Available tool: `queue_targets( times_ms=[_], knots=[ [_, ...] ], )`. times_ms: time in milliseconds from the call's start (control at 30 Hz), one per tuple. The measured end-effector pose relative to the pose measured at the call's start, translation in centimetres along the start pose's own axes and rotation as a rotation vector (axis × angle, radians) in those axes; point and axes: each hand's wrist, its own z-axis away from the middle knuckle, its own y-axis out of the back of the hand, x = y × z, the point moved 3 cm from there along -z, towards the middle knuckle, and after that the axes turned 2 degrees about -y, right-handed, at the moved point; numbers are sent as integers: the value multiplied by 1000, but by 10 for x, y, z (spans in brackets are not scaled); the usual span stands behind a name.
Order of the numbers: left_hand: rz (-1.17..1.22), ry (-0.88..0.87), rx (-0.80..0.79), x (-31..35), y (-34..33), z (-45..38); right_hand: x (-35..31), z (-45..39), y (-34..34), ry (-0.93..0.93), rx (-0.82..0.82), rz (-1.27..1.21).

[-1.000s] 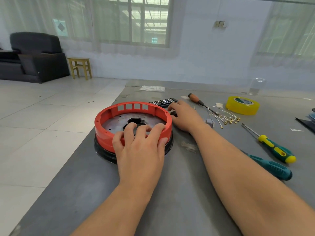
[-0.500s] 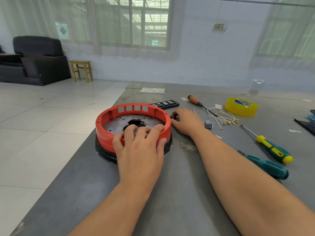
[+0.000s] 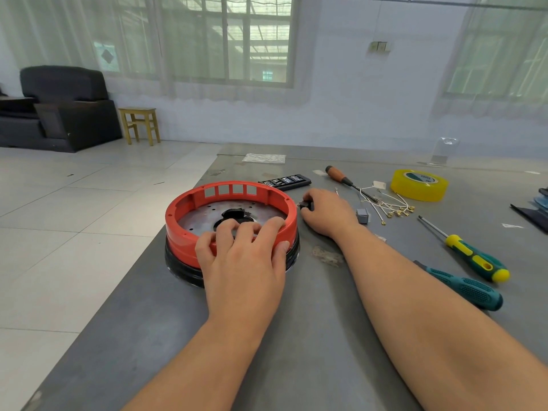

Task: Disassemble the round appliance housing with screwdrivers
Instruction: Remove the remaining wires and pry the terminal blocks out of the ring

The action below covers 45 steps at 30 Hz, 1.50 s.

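Observation:
The round red housing (image 3: 189, 209) with a metal plate inside sits on a black base near the grey table's left edge. My left hand (image 3: 243, 256) grips its near rim, fingers curled over the edge. My right hand (image 3: 326, 212) lies just right of the housing and pinches a small black part (image 3: 305, 205) at the housing's side. Three screwdrivers lie to the right: a teal one (image 3: 465, 289), a yellow-green one (image 3: 471, 256) and a wooden-handled one (image 3: 341, 177).
A yellow tape roll (image 3: 418, 185), white wires with terminals (image 3: 391, 206), a small grey block (image 3: 363, 216) and a black bit case (image 3: 284, 181) lie behind my right hand. The table's left edge drops to a tiled floor. Dark items sit at the far right (image 3: 533, 212).
My right hand has drawn back from near the bit case to the housing's right side and now pinches the small black part. My left hand keeps its grip on the rim.

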Motion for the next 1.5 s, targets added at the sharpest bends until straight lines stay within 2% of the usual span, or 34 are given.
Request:
queue_targets(
  times_ms=[200,400,567,700,867,967,1100,1300,1400,1500],
  knots=[
    [8,-18,-2,-1,-1,0,-6,14,10,77,156,149],
    [91,-3,25,-4,3,-2,-17,58,25,138,299,175],
    [62,66,-24,-18,8,-2,-25,108,31,210,268,116],
    [15,22,-110,-27,12,3,-28,145,34,236,180,43],
    [70,-29,-109,-30,23,12,-27,176,39,227,141,35],
    [64,-57,-120,-28,29,21,-18,189,47,167,187,107],
    [17,-109,-129,-29,35,33,7,199,64,-9,224,250],
    [60,-121,-140,-35,39,38,48,205,80,-257,65,320],
    [82,-128,-135,-36,39,37,57,203,80,-276,-8,340],
    [88,-143,-152,-38,39,36,61,200,81,-230,-1,373]
  ],
)
